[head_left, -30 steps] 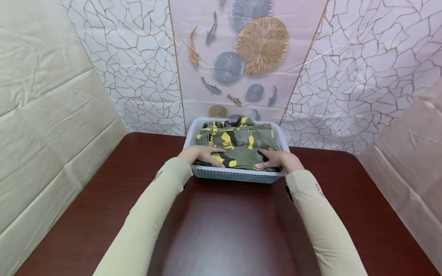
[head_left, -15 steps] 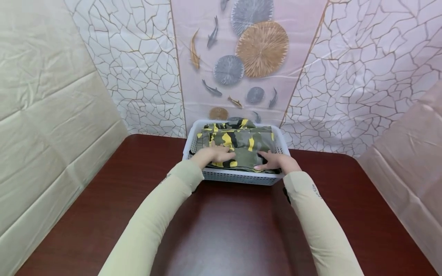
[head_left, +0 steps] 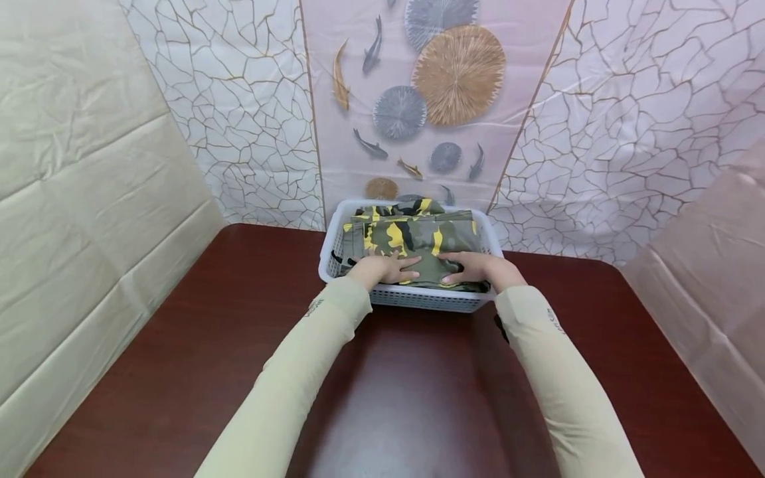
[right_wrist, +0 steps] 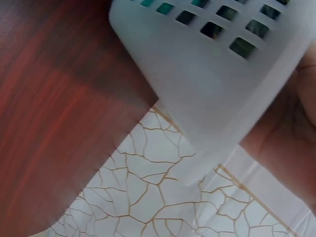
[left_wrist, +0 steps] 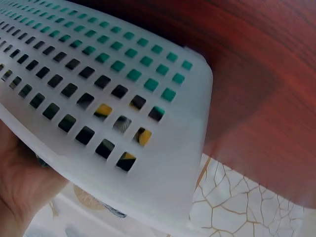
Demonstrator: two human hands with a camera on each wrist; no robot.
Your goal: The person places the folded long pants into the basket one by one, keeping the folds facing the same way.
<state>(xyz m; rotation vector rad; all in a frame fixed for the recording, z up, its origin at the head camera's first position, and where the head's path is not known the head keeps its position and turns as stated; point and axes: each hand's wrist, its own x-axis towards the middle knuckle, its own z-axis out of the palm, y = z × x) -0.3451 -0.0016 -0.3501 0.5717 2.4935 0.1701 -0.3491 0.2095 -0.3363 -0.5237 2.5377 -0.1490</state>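
A folded camouflage garment in green, black and yellow lies in a white perforated plastic basket at the back of the table. My left hand rests on the front left part of the cloth, fingers spread. On the front right part lies my right hand, its fingers stretched toward the middle. In the left wrist view the basket's wall hides the fingers, and only part of the left hand shows. The right wrist view has the right hand beyond the rim.
The dark red-brown table reaches from the basket toward me. A patterned curtain hangs right behind the basket. Plain beige cloth walls stand at the left and the right. Green shows through the lower holes of the basket.
My left hand has slid to the right across the garment, from the basket's left side toward its middle. The right hand has stayed nearly in place on the cloth.
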